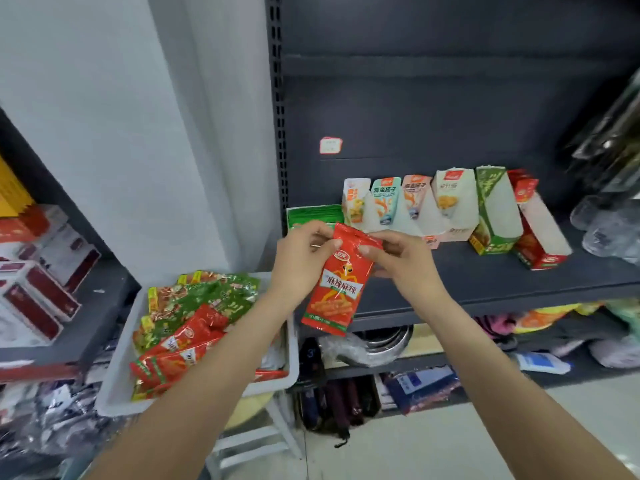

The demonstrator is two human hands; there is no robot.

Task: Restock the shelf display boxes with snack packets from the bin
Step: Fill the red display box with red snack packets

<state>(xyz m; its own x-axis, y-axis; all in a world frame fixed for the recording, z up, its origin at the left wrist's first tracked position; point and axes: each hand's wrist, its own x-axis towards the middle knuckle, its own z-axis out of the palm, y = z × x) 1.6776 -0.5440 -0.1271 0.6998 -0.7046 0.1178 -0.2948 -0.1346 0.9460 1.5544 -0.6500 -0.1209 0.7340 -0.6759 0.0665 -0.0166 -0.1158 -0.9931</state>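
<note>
Both hands hold a red snack packet (pixel 341 284) in front of the dark shelf (pixel 485 271). My left hand (pixel 304 258) pinches its top left corner, and my right hand (pixel 398 258) pinches its top right edge. The packet hangs down over the shelf's front lip. A white bin (pixel 114 375) at lower left holds several red and green packets (pixel 183 323). On the shelf stands a row of display boxes: pale ones (pixel 408 202), a green one (pixel 495 213) and a red one (pixel 540 230) at the right end.
A green stack of packets (pixel 311 214) lies on the shelf behind my left hand. Clear plastic goods (pixel 609 220) crowd the shelf's right end. Red and white boxes (pixel 34 282) fill the left rack. Lower shelves hold mixed goods above a tiled floor.
</note>
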